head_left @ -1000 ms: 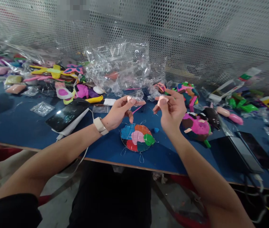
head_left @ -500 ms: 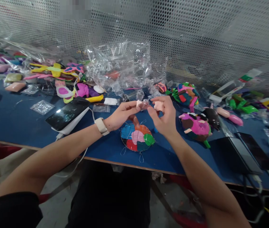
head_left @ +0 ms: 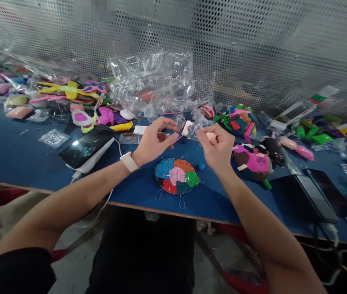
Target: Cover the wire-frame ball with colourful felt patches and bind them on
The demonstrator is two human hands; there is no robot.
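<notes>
My right hand (head_left: 218, 149) is closed, with a peach clay lump (head_left: 212, 138) in its fingers. Its thumb and forefinger pinch a crumpled clear plastic bag (head_left: 195, 130). At the bag's left side shows a second pale peach clay piece (head_left: 187, 128); whether it lies inside cannot be made out. Beside it my left hand (head_left: 158, 139) is open, fingers apart, a thin pink edge near its thumb tip. Below both hands an oval wire frame filled with coloured clay patches (head_left: 177, 175) lies on the blue table (head_left: 143, 185), wire loops sticking out.
A small blue clay bit (head_left: 202, 166) lies right of the oval. To the left rests a phone (head_left: 84, 147) with a white cable. Clay figures (head_left: 253, 161) and a black box-like device (head_left: 305, 196) stand right. Plastic bags (head_left: 152, 81) line the perforated metal screen (head_left: 222, 36).
My left hand has moved left and up, its fingers spreading away from the bag and the peach piece. My right hand has shifted slightly right and closed around its peach lump.
</notes>
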